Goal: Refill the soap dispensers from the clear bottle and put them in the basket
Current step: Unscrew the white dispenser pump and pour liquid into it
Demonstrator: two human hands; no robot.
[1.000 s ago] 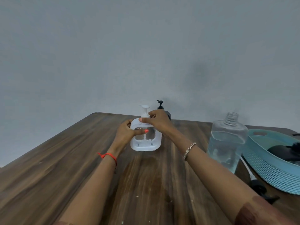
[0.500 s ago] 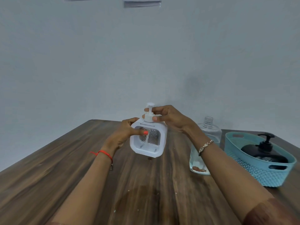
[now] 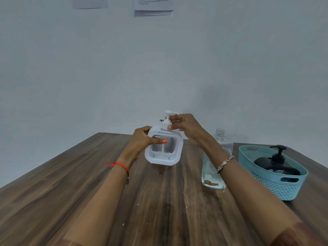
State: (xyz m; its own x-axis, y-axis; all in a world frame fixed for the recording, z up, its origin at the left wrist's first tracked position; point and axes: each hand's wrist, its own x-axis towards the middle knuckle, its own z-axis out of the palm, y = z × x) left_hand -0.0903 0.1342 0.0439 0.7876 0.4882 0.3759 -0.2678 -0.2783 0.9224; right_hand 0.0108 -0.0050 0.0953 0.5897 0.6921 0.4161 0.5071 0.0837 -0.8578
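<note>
A white square soap dispenser (image 3: 164, 158) with a clear window is held above the wooden table (image 3: 71, 183). My left hand (image 3: 142, 142) grips its body from the left, thumb across the window. My right hand (image 3: 186, 127) pinches the white pump head (image 3: 167, 116) on top. The clear bottle (image 3: 219, 148), uncapped and partly filled, stands upright to the right, partly hidden by my right forearm. A black pump dispenser (image 3: 276, 164) lies in the light blue basket (image 3: 284, 188) at the far right.
Only the tip of another black pump (image 3: 161, 120) shows behind the white dispenser. A pale wall rises behind the table, with two paper sheets (image 3: 153, 4) pinned high up. Small crumbs dot the wood near me.
The white dispenser has been lifted off the table and brought nearer to me. My view has tilted up and shifted, so the basket and clear bottle sit more fully in frame.
</note>
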